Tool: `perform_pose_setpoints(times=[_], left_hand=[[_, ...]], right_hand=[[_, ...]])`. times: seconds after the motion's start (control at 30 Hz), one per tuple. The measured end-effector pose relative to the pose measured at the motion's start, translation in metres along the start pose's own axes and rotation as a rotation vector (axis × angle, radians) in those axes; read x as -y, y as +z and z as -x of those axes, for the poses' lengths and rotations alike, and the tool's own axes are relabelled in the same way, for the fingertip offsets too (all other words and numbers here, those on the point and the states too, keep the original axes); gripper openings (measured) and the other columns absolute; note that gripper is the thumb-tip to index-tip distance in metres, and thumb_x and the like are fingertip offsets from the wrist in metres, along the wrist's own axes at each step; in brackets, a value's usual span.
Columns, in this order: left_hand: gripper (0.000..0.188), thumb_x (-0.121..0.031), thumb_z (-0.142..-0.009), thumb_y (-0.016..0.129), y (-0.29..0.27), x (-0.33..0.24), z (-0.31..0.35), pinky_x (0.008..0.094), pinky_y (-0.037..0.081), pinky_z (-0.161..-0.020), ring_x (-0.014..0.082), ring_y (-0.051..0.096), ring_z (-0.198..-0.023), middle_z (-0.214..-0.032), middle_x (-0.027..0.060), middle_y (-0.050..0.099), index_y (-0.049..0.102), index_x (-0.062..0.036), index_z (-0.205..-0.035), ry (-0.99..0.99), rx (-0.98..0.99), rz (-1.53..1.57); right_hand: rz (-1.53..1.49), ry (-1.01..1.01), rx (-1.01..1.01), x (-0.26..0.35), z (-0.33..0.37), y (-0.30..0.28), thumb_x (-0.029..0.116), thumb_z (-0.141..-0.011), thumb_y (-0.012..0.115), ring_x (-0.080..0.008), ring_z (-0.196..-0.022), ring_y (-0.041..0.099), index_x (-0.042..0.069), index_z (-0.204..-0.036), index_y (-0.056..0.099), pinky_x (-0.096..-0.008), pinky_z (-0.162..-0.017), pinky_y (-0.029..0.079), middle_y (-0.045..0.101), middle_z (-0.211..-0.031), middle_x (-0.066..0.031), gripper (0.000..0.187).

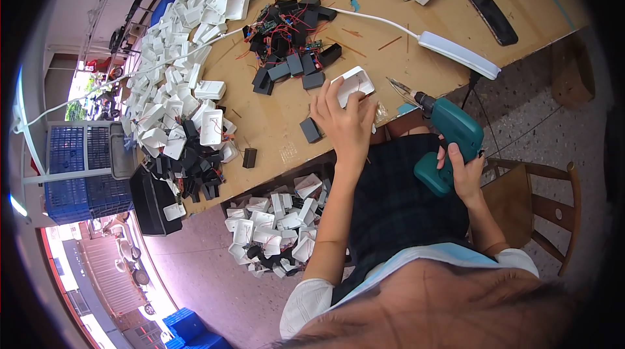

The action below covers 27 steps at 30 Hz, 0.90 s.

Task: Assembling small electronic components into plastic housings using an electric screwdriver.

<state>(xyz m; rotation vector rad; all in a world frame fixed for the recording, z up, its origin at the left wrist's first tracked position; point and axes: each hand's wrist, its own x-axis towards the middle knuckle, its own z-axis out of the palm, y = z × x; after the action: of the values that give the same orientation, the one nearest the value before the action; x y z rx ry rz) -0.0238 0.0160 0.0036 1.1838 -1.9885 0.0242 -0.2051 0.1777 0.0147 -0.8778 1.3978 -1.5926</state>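
My left hand [345, 121] grips a small white plastic casing [357, 82] at the table's near edge, its hollow side facing up. My right hand [465, 176] is wrapped round the handle of a green soldering gun [458, 124]. The gun's thin metal tip points left toward the casing, a short gap away from it. A black rectangular block [310, 130] lies on the table just left of my left wrist. Beyond the casing is a pile of black boxes [296, 62] with red wires and green circuit boards among them.
White casings [176, 49] are heaped along the table's left side, with more black boxes [189, 160] nearer. A white power strip [459, 55] and a phone [493, 18] lie at right. Below the edge is a container of white casings [273, 222]. A wooden chair [547, 206] stands at right.
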Motion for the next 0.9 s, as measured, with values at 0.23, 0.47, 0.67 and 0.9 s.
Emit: perform_pose_setpoints(times=[0.23,0.47,0.67,0.9], left_hand=[[0.014,-0.014,-0.08,0.079,0.004,0.008,0.009,0.055,0.031,-0.111,0.0345,0.048,-0.132,-0.132,0.0124,0.056,0.068,-0.0068,-0.087,0.123,0.022,-0.085],[0.013,-0.013,-0.082,0.076,-0.006,0.0,0.011,0.0487,0.035,-0.103,0.0305,0.051,-0.125,-0.13,0.0108,0.057,0.068,-0.0077,-0.091,0.217,0.184,-0.133],[0.014,-0.013,-0.081,0.076,-0.001,0.001,0.003,0.0477,0.035,-0.101,0.0284,0.052,-0.121,-0.125,0.0099,0.058,0.069,-0.0071,-0.091,0.166,0.296,-0.039],[0.014,-0.013,-0.08,0.079,-0.006,-0.004,-0.001,0.0493,0.031,-0.105,0.0298,0.054,-0.119,-0.122,0.0106,0.06,0.07,-0.0097,-0.089,-0.14,-0.088,0.007]], right_hand=[[0.059,0.0,0.043,-0.002,0.004,-0.003,0.026,-0.103,0.058,-0.0126,-0.065,0.061,-0.005,-0.114,0.063,-0.0273,-0.063,0.05,0.064,-0.08,-0.0078,0.033],[0.062,0.01,0.037,0.0,0.004,-0.003,0.027,-0.103,0.058,-0.0125,-0.065,0.061,-0.005,-0.115,0.063,-0.0272,-0.064,0.05,0.065,-0.081,-0.0073,0.034],[0.051,0.017,0.046,0.001,0.004,-0.002,0.027,-0.103,0.058,-0.0123,-0.065,0.061,-0.005,-0.115,0.063,-0.027,-0.064,0.05,0.064,-0.08,-0.0071,0.034],[0.027,0.022,0.052,0.0,0.0,0.006,0.025,-0.103,0.058,-0.0121,-0.065,0.061,-0.005,-0.113,0.064,-0.027,-0.063,0.05,0.064,-0.079,-0.0071,0.032]])
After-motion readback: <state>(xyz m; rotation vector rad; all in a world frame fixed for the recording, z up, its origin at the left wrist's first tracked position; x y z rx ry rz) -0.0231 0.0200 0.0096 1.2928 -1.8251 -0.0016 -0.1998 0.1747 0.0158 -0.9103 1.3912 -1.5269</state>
